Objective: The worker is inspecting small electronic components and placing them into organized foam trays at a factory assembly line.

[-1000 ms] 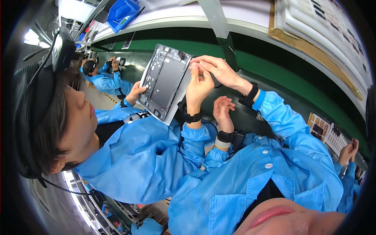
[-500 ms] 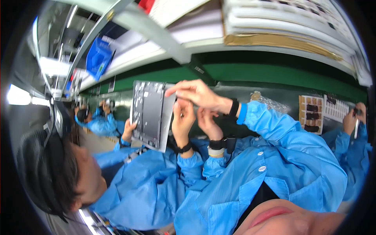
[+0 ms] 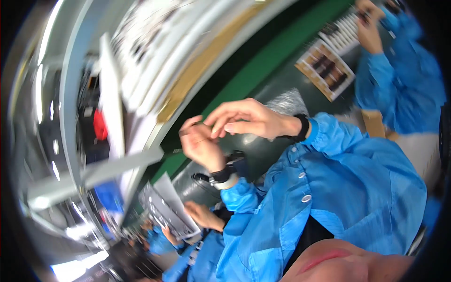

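Note:
My right hand (image 3: 256, 117) hangs in the air above the dark bench, palm down, fingers stretched and apart, holding nothing I can see. Its fingertips come close to my left hand (image 3: 203, 144), which is raised with the palm turned up and the fingers partly bent. Motion smears the left fingers; whether they hold something small, I cannot tell. A black band circles each wrist. Beyond my left forearm, a co-worker in blue holds a flat dark panel (image 3: 164, 209) dotted with small white pieces, with a pale sheet (image 3: 170, 190) against it.
A tray of dark parts (image 3: 325, 70) and a white slotted rack (image 3: 342, 35) lie on the bench, near another co-worker's hands (image 3: 369, 28). Clear plastic wrap (image 3: 287, 101) sits beyond my right wrist. A shelf with stacked white trays (image 3: 178, 51) overhangs the bench.
My view has swung right and tilted. My hands have come away from the co-worker's panel, and my right hand now hovers by my left. The panel appears farther off at lower left.

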{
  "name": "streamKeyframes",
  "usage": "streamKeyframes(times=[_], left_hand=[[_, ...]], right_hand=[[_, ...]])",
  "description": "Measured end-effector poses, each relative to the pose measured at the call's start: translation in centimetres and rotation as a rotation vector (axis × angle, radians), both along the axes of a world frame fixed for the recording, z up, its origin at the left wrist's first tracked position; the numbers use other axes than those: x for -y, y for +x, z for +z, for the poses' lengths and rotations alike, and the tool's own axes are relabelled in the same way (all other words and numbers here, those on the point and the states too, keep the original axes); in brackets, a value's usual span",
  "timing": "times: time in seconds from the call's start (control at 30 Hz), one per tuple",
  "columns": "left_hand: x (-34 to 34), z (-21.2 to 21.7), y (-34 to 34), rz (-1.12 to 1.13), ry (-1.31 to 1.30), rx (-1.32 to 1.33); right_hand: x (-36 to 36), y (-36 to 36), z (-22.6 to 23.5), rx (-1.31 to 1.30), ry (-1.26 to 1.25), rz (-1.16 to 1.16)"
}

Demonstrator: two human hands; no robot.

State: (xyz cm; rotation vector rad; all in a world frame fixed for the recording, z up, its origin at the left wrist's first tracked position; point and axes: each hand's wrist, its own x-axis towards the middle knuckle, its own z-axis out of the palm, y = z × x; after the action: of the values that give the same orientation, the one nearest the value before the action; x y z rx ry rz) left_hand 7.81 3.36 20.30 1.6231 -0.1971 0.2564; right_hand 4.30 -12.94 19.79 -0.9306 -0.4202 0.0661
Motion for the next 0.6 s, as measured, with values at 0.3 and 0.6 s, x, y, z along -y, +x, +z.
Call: streamKeyframes(times=[0.3,0.6], left_hand=[[3.1,10.9,11.5,0.369,0.959,0.548],[3.1,13.4,15.5,0.262,1.124,0.286]], right_hand=[[15.7,-8.3,-25.1,-0.667,-0.478,-0.919],[26.4,-18.4,-39.7,-1.136,-0.870,-1.614]])
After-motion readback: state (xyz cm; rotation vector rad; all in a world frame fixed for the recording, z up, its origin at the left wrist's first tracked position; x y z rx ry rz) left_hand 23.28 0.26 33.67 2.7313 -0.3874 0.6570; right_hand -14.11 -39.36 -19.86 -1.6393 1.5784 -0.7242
